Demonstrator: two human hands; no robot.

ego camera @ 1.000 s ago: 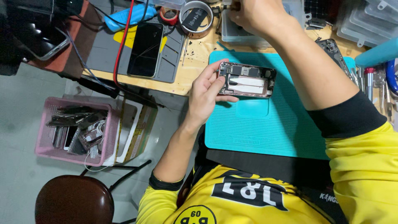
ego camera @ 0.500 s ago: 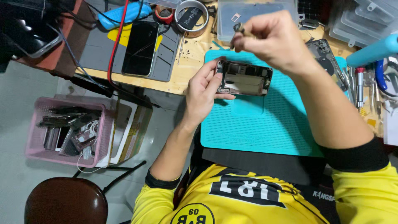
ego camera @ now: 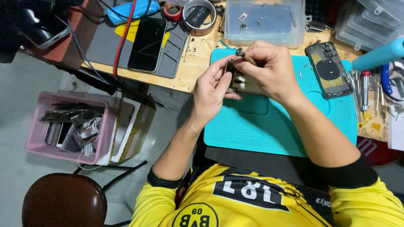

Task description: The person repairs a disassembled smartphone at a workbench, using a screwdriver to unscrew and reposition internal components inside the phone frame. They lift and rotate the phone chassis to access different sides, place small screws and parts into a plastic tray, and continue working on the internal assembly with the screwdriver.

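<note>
I have the opened phone body pinched up on edge over the far end of the teal work mat, left hand cupping its near side with thumb and fingers clamped on the frame. My right hand covers most of it from above, grip closed around a small screwdriver whose capped end pokes out between thumb and forefinger; the tip is hidden behind my fingers, so I cannot tell exactly where it sits in the chassis.

The risks as I judge them: the phone is lifted rather than lying flat, so a slip of the driver could gouge a part inside or skid into my left fingers. Any screw that comes free has little to catch it and could roll off the mat toward the counter edge and drop to the floor beside the stool.

Containers: a clear plastic box sits just beyond the mat, holding a few scattered small parts, one a pale pink frame-like piece. A pink basket on the floor holds a heap of old phone housings and some white cable. More clear lidded organiser trays stack at the far right corner; their contents I cannot make out. A separate rear housing lies on the mat to my right.
</note>
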